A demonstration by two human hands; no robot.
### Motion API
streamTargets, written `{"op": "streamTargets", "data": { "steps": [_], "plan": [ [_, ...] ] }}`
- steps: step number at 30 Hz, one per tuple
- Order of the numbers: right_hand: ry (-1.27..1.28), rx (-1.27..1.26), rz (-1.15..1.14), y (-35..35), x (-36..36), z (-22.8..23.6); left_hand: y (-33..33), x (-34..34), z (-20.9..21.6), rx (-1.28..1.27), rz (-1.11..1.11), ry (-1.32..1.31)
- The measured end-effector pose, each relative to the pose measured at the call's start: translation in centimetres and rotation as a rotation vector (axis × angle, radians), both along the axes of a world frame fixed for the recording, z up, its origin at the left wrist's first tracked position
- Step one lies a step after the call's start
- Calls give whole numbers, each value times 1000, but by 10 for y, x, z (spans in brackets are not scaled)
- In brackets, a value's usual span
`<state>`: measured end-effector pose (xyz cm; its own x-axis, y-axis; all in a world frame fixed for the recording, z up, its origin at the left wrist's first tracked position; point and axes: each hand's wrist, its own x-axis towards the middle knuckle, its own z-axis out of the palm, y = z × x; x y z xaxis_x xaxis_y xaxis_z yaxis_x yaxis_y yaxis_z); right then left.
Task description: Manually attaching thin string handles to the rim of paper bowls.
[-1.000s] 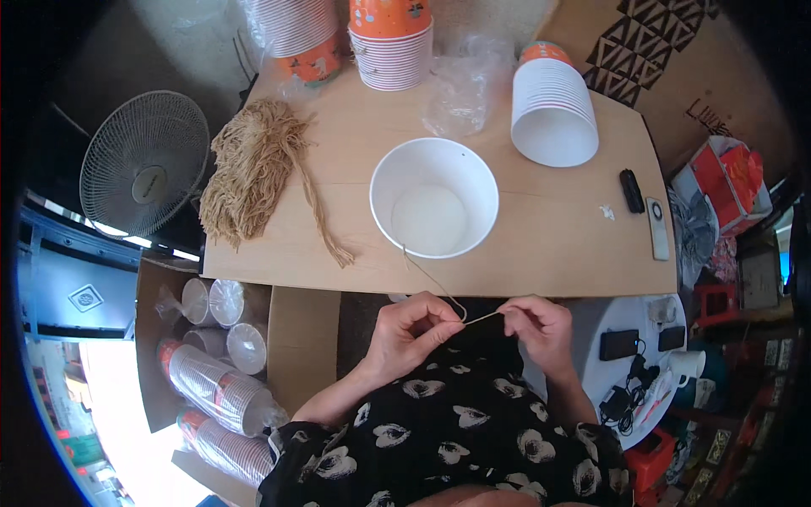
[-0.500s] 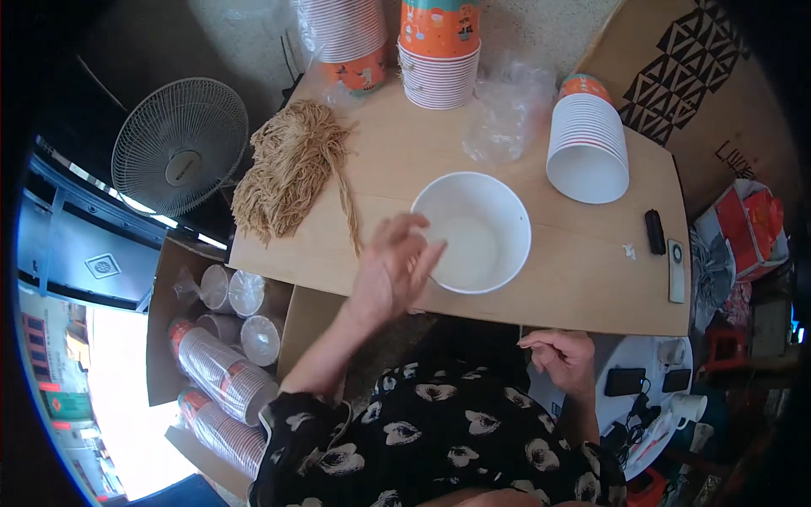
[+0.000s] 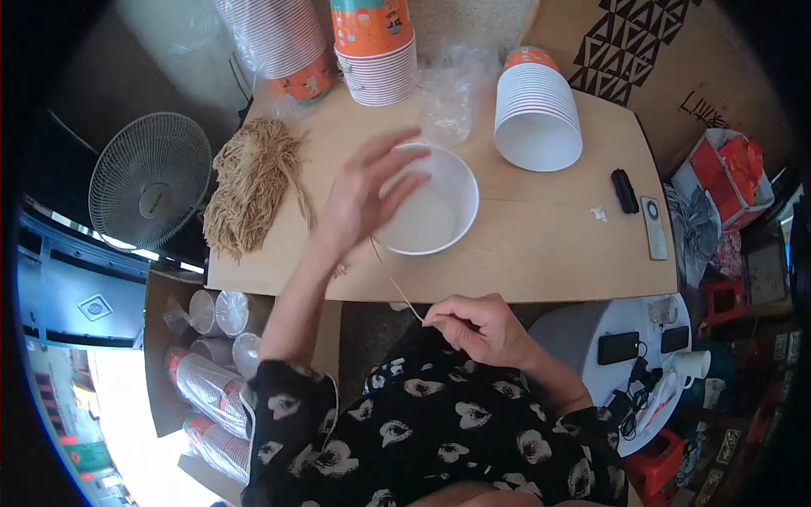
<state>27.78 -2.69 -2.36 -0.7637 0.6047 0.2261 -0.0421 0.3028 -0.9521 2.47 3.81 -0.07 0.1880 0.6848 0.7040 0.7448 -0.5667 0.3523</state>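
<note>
While the right hand (image 3: 480, 329) pinches tan cord (image 3: 395, 283) at lower centre, the left hand (image 3: 355, 201) splays loosely. Mid-frame, it overlaps a white paper tub (image 3: 449, 215).

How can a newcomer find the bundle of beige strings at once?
Start at the brown table and go to its left side, beside the grey fan. There lies the beige bundle. Its shaggy strands differ from the smooth stacked buckets behind.
</note>
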Motion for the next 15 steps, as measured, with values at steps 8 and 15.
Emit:
{"op": "streamTargets", "data": {
  "steps": [8, 15],
  "plan": [
    [7, -11, -47, 2, 5, -2, -139, 70, 2, -634, -221, -525],
    [-99, 44, -47, -7, 12, 0, -151, 71, -12, -584, -155, -423]
  ]
}}
